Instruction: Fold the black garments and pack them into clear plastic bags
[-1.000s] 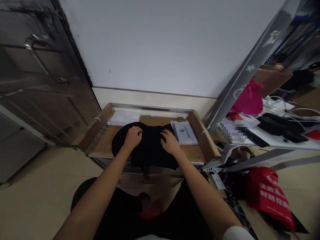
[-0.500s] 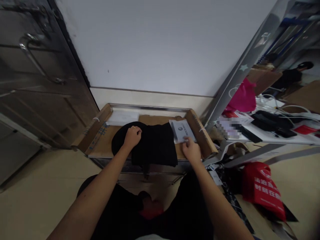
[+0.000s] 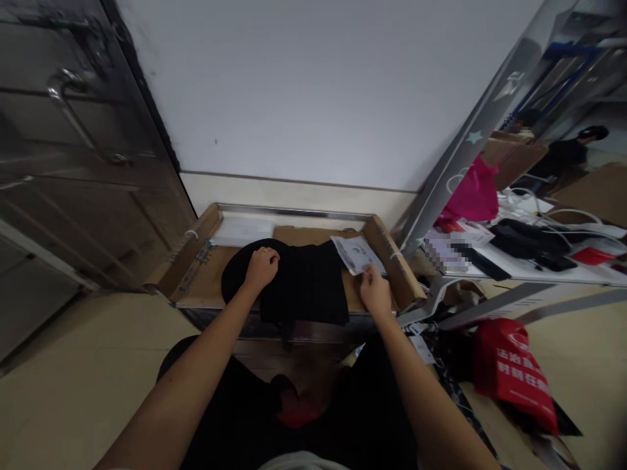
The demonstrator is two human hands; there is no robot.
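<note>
A black folded cloth item (image 3: pixel 308 287), with a rounded part on its left, lies on the cardboard-lined tray in front of me. On its upper left part rests my left hand (image 3: pixel 262 266), fingers loosely bent and a ring on one of them; it grips nothing that I can see. My right hand (image 3: pixel 376 292) is closed in a pinch on the lower edge of a clear plastic packet (image 3: pixel 358 253) with dark printing. The packet is slightly tilted and sits against the right side of the black cloth.
Cardboard walls (image 3: pixel 392 261) edge the tray at both sides. White flat packets (image 3: pixel 242 232) lie at its back left. A metal door (image 3: pixel 83 130) stands left, a cluttered white table (image 3: pixel 539 274) right. A red bag (image 3: pixel 514 372) is on the floor. People are in the right background.
My right fingers have closed on the packet's lower edge, and the packet has tilted and its surface wrinkled. My left hand stays on the black cloth. The view has shifted slightly.
</note>
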